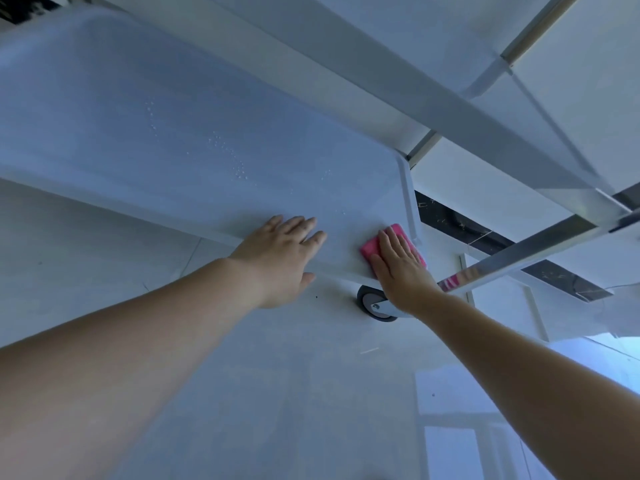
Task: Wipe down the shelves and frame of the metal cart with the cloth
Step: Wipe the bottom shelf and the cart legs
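Cloth (370,249): pink, folded, flat on the lower shelf (173,133) at its near right corner, just inside the raised rim. Right hand (398,268) lies on top of it, fingers straight and together, pressing it down rather than gripping.

Left hand (287,251): flat on the same shelf near the front edge, fingers extended and slightly spread, holding nothing; likely bracing the cart.

Shelf surface: beads of water (225,150) scattered across the middle, well apart from the cloth. Judged not yet wiped there.

Upper shelf (346,81) and frame bars (519,251) above and right; condition cannot be told. Caster (375,303) below the corner, on a pale floor.

Progress: early to middle, as a judgement. This shelf is only being worked at one corner; the wet middle, the far end and the frame look left to do.
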`<state>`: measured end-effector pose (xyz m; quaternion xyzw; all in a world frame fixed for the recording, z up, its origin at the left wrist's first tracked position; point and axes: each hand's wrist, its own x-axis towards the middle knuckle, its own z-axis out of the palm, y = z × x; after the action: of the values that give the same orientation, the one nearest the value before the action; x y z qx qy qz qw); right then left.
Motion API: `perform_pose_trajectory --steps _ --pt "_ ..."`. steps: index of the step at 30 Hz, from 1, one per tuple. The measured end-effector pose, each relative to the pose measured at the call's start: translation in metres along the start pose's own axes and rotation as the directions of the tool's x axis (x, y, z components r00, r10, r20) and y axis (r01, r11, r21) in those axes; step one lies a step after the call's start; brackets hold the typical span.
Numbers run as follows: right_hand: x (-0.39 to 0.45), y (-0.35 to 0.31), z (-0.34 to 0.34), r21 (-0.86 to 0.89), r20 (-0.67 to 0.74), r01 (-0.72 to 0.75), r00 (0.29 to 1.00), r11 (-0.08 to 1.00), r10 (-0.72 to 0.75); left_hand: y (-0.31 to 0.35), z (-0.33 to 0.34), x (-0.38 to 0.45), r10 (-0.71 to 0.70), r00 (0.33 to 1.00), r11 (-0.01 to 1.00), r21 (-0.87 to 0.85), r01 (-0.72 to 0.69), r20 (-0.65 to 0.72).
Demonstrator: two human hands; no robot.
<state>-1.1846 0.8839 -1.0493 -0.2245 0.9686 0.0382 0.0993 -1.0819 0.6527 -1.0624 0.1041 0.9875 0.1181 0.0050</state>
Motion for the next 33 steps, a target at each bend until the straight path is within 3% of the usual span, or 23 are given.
perform_pose_trajectory --steps 6,15,22,29,33 --pt "-0.031 -0.005 0.013 0.015 -0.080 -0.053 0.995 0.998 0.054 -0.007 0.011 0.002 -0.028 1.000 0.999 0.026 0.028 0.013" --pt "-0.029 0.008 0.013 -0.027 -0.029 0.047 0.998 0.999 -0.048 -0.010 0.016 0.003 0.014 1.000 0.998 0.068 -0.015 0.011" --pt "-0.023 0.011 0.013 0.017 0.000 0.033 0.999 0.999 -0.033 -0.012 0.018 0.002 -0.020 1.000 0.997 0.081 0.021 -0.008" --pt "0.049 0.047 -0.005 -0.206 0.159 0.120 0.983 0.971 -0.088 -0.011 0.022 0.001 -0.025 0.996 0.998 0.054 0.030 -0.086" --pt "0.103 0.059 -0.011 -0.304 0.101 0.155 0.986 0.940 -0.130 -0.020 0.012 0.008 -0.020 0.997 1.000 0.015 0.022 -0.073"
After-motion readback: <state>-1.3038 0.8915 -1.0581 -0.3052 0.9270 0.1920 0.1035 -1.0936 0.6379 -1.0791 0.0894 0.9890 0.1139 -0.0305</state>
